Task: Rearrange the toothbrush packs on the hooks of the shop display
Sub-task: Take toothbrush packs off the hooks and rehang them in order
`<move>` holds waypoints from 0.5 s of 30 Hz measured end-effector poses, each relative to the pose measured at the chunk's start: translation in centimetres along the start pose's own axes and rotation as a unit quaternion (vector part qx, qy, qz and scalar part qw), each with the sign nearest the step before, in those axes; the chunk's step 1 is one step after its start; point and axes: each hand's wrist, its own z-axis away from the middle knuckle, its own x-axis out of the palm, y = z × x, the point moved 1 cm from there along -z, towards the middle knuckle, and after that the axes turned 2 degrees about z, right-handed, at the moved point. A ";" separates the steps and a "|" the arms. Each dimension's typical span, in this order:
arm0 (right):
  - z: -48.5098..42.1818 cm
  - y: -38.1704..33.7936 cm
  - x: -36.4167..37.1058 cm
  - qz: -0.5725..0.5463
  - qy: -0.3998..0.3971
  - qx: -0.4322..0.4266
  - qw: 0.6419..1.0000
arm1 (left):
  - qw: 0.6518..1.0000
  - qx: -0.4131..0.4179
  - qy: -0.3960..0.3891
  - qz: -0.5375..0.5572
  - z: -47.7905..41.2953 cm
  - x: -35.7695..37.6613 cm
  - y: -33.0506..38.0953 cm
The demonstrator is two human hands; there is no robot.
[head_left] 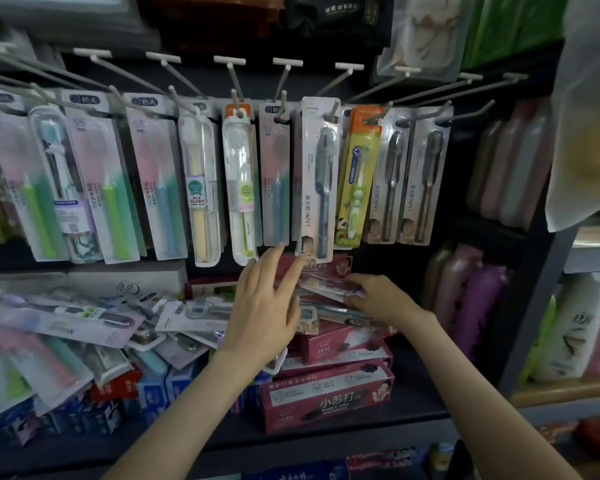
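A row of toothbrush packs hangs from white hooks [234,95] across the dark display. A white LMK pack [316,178] hangs in the middle, beside a yellow-and-orange child's toothbrush pack [357,174]. My left hand [264,306] is raised just under the LMK pack with its fingers straight and spread, holding nothing. My right hand [378,297] lies lower right, its fingers curled round a flat toothbrush pack [326,284] on top of the pile below the hooks.
Loose toothbrush packs [84,317] lie heaped on the shelf at the left. Red toothpaste boxes [329,393] are stacked under my hands, blue boxes [153,389] beside them. Bottles [471,299] stand at the right, and bagged goods hang above.
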 end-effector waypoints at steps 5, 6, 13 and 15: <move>-0.4 0.6 -0.2 0.012 -0.012 -0.021 1.000 | 0.998 0.028 0.045 -0.028 -3.6 1.0 1.1; -0.5 0.8 -0.2 0.011 -0.015 -0.023 1.000 | 0.998 0.032 0.049 -0.037 -4.2 1.2 1.2; -0.3 -0.6 -3.1 -0.043 0.332 -0.046 0.941 | 0.992 0.040 0.091 -0.084 -7.9 1.9 1.1; -0.6 -2.1 -4.6 -0.067 0.443 -0.044 0.893 | 0.989 0.037 0.106 -0.095 -9.1 1.6 1.1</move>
